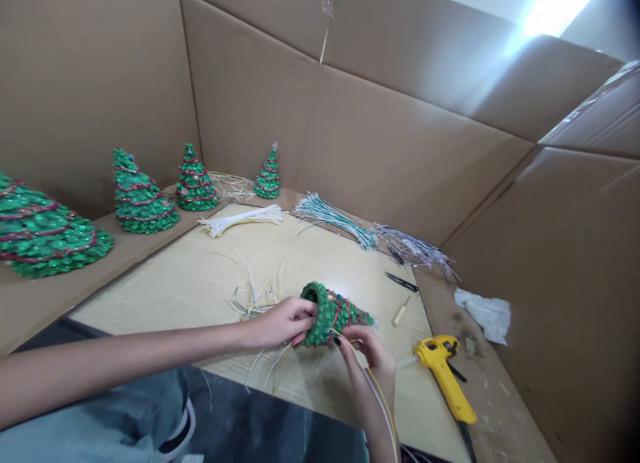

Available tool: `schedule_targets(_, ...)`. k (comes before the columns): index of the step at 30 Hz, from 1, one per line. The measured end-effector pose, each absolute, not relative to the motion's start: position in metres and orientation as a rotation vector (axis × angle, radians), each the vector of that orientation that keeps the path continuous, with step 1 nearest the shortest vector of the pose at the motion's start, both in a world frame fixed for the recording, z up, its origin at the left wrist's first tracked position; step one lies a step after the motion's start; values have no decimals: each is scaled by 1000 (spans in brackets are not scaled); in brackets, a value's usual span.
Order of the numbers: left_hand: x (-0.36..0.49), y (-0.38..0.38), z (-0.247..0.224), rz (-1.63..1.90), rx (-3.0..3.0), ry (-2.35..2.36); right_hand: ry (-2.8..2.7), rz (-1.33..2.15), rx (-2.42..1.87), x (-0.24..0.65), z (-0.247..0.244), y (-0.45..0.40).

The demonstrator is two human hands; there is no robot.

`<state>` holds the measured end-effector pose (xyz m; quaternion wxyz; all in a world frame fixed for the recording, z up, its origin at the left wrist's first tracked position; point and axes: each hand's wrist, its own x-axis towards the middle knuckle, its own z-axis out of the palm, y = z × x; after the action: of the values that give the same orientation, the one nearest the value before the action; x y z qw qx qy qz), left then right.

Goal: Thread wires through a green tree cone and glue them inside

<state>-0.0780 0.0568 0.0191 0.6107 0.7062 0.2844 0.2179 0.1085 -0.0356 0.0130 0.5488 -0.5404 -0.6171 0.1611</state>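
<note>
Head view: the tree [327, 316] lay on its side above the counter [175, 293], its hollow base toward the left hand [280, 322]. Those fingers reached inside the rim; their grip was hidden and could not be told. The right hand [373, 363] appeared to pinch yellow and white wires [381, 391] against the outer wall. Threading seemed in hand; the next move called for steadying the tree and easing the wires through without kinks.

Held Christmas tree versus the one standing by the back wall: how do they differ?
The held tree lies tipped over, hollow base showing; the back tree stands on its base. The left hand reaches into the held tree and the right hand is at its side; no hand touches the back tree. Both are green, red-trimmed.
</note>
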Motion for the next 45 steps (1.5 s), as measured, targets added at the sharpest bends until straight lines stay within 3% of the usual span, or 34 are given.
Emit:
schedule_targets(9, -88, 56, 22, 470, 1733, 711, -1290, 273, -1327, 112, 5, -62)
schedule_targets(15, -91, 53, 30, 468, 1787, 731, -1152, 395, -1210, 104, 6, -57)
schedule_targets(29, -107, 49, 31, 457, 1809, 798, -1571, 103, -1234, 95, 26, -47)
schedule_targets(38, -96, 46, 36, 442, 1770, 750, -1289, 539, -1260, 94, 11, -34)
schedule_targets(45, -84, 36, 38, 443, 1720, 757, -1087, 595, -1296, 101, 16, -47)
